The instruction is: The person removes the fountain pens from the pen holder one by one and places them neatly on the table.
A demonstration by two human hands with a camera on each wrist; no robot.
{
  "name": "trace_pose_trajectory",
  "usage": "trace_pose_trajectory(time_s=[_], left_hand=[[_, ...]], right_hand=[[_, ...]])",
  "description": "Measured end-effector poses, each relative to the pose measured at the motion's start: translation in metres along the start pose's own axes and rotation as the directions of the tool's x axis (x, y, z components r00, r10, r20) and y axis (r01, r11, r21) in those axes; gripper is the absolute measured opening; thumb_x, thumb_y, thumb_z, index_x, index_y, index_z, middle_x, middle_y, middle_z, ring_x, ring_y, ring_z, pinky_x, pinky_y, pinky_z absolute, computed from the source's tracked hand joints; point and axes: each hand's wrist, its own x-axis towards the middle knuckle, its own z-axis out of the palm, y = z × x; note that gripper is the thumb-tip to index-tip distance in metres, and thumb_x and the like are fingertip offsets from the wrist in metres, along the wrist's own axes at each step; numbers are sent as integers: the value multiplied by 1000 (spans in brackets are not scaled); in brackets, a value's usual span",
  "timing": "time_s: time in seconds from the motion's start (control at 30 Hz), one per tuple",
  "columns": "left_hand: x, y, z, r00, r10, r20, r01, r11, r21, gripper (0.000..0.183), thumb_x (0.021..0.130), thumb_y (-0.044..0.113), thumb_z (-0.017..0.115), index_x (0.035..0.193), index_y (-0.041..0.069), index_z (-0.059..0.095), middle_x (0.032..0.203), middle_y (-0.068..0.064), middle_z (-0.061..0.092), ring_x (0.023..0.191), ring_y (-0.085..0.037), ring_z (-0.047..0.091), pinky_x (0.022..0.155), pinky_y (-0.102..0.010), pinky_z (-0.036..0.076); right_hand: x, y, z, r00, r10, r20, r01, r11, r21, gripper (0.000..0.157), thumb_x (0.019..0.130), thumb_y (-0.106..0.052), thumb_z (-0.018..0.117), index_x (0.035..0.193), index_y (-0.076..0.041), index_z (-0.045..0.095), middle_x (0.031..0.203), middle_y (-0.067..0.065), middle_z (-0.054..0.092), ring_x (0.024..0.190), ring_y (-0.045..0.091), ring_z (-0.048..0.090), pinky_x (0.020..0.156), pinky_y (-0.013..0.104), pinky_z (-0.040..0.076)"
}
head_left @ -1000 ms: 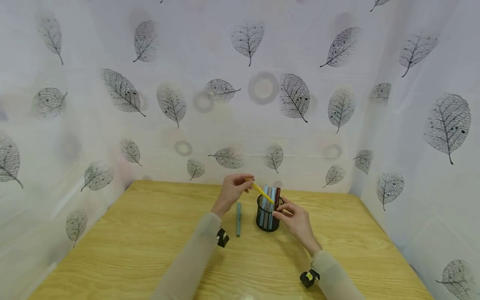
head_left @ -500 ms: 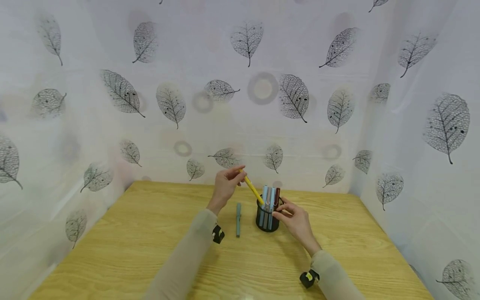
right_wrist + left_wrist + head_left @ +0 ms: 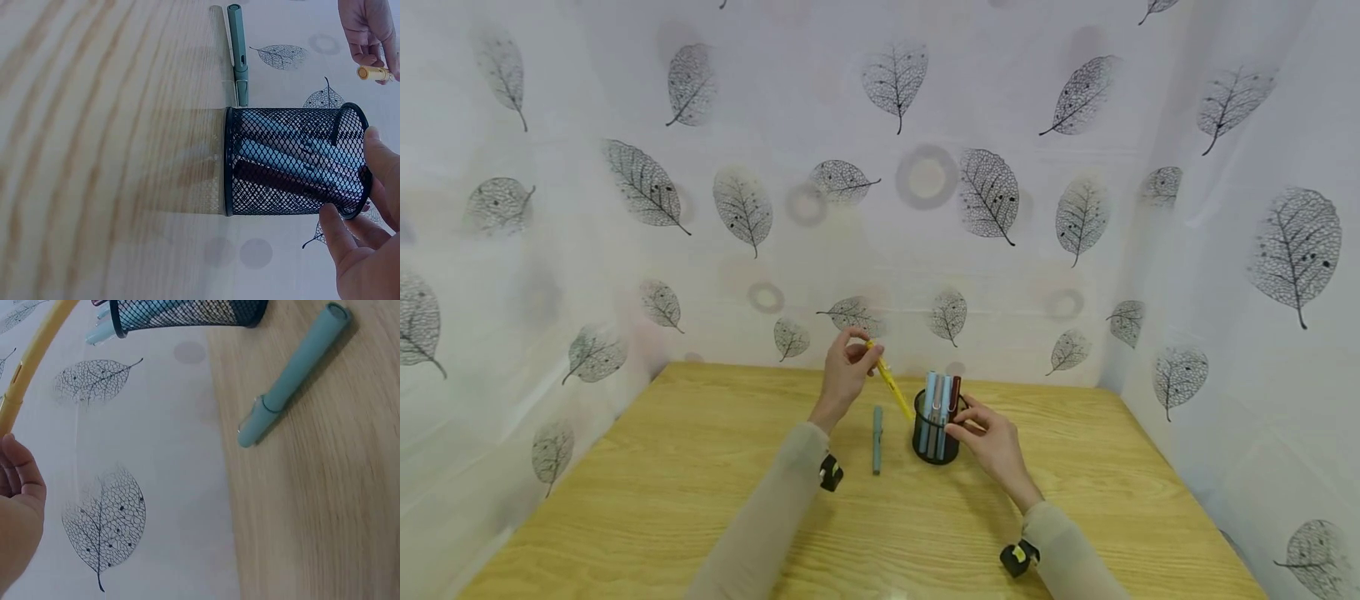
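Note:
My left hand (image 3: 844,371) pinches a yellow pen (image 3: 891,383) by its upper end. The pen slants down to the right, its lower tip just left of the rim of a black mesh pen holder (image 3: 287,206). Several pens stand in the holder, among them light blue pens (image 3: 930,392) and a dark red pen (image 3: 955,393). With thumb and fingers my right hand (image 3: 996,446) grips the holder's rim from the right side. On the table left of the holder lies a capped teal pen (image 3: 300,369), touched by neither hand.
The wooden table (image 3: 715,467) reaches back to a white curtain (image 3: 850,242) printed with leaves, which also hangs at both sides. Black wrist cameras (image 3: 1017,558) sit on both sleeves.
My left hand has moved left with the yellow pen, whose lower end has gone from over the holder to beside its left rim. The right hand and the holder stay put.

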Motion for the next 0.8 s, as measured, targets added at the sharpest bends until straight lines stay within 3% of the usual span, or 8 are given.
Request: trace_pose_trajectory(time_s=[0.27, 0.4, 0.5, 0.63, 0.8], left_hand=[[-7, -21, -11, 999, -33, 18, 33, 999, 27, 15, 92, 14, 69, 93, 4, 57, 90, -28, 66, 68, -21, 61, 59, -24, 54], [-11, -29, -17, 998, -60, 13, 59, 998, 30, 17, 90, 15, 72, 91, 4, 60, 91, -25, 68, 70, -22, 63, 60, -25, 55], [-15, -34, -22, 994, -95, 50, 91, 994, 67, 19, 89, 16, 73, 93, 2, 61, 90, -21, 70, 73, -21, 64, 62, -28, 56], [-20, -38, -29, 974, -177, 139, 162, 980, 113, 20, 90, 12, 72, 101, -1, 61, 95, -21, 69, 79, -24, 65, 67, -29, 56], [-19, -42, -35, 944, -250, 215, 220, 964, 152, 21, 91, 6, 68, 110, 0, 59, 100, -17, 68, 83, -17, 64, 73, -31, 58]], right_hand=[[-2, 2, 2, 1000, 6, 0, -6, 1000, -1, 18, 84, -26, 78, 94, -12, 71, 149, 7, 48, 117, 31, 63, 90, 34, 57], [-4, 1, 2, 1000, -1, 6, 1, 1000, -5, 19, 84, -27, 78, 94, -12, 71, 149, 8, 48, 118, 31, 63, 91, 34, 57], [-4, 0, 2, 1000, -7, 14, 7, 1000, -7, 19, 84, -26, 78, 95, -12, 71, 149, 10, 48, 120, 31, 61, 92, 34, 56], [-5, -3, 2, 1000, 4, 25, -3, 1000, -14, 19, 85, -27, 77, 95, -12, 71, 150, 7, 47, 123, 30, 60, 93, 33, 56], [-3, -7, 1, 1000, -7, 7, 7, 1000, -6, 20, 85, -26, 77, 96, -10, 71, 149, 7, 48, 124, 31, 59, 93, 33, 56]])
